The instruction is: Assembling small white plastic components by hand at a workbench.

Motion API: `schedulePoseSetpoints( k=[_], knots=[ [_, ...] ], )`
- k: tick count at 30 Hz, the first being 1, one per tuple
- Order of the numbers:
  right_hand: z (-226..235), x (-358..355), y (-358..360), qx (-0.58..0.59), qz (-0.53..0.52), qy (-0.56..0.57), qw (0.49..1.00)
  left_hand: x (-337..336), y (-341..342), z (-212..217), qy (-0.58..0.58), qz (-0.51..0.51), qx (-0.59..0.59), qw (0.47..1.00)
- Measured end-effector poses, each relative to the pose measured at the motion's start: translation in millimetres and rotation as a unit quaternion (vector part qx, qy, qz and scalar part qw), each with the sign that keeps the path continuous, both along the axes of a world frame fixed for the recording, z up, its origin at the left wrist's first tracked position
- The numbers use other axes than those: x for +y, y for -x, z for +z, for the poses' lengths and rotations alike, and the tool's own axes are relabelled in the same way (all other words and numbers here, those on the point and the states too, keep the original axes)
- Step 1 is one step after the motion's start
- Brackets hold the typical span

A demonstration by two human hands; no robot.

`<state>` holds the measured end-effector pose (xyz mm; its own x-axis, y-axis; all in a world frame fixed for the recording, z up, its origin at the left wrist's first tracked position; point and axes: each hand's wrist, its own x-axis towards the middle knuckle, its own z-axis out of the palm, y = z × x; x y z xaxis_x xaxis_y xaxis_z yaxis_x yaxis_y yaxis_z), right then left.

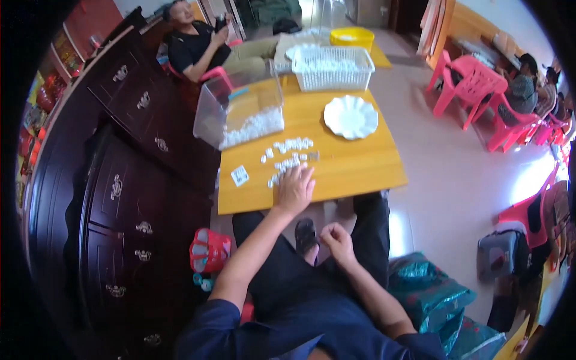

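My left hand [294, 191] rests over the near part of the yellow wooden table [360, 171], its fingers stretched out and apart. Just beyond its fingertips lie small white pieces [287, 163] in loose rows, too small to name. A small clear piece [313, 156] is beside them. Below the table's front edge, above my lap, my right hand [339, 245] is closed with the fingers curled in; what it holds, if anything, is hidden. A white printed card [239, 176] lies left of the rows. A white scalloped plate [351, 117] stands at the right.
A clear plastic bin [207, 114] with white pieces stands at the back left, a white basket [333, 78] and yellow basin [352, 37] farther back. Dark drawers [114, 186] flank my left. Someone sits [195, 54] beyond the bin. Teal bags [429, 288] lie at lower right.
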<state>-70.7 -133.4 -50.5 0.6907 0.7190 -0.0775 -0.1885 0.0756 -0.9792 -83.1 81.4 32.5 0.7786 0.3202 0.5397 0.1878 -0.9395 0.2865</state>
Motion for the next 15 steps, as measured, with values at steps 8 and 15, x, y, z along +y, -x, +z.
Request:
schedulePoseSetpoints(
  k=[8, 15],
  knots=[
    [-7, 8, -3, 0.022, 0.012, 0.030, 0.999, 6, -17, 9, -0.028, 0.020, 0.036, 0.999],
    [-11, 1, 0, 0.031, 0.011, 0.027, 0.999, 2, -30, 2, -0.059, 0.022, 0.087, 0.994]
  ],
)
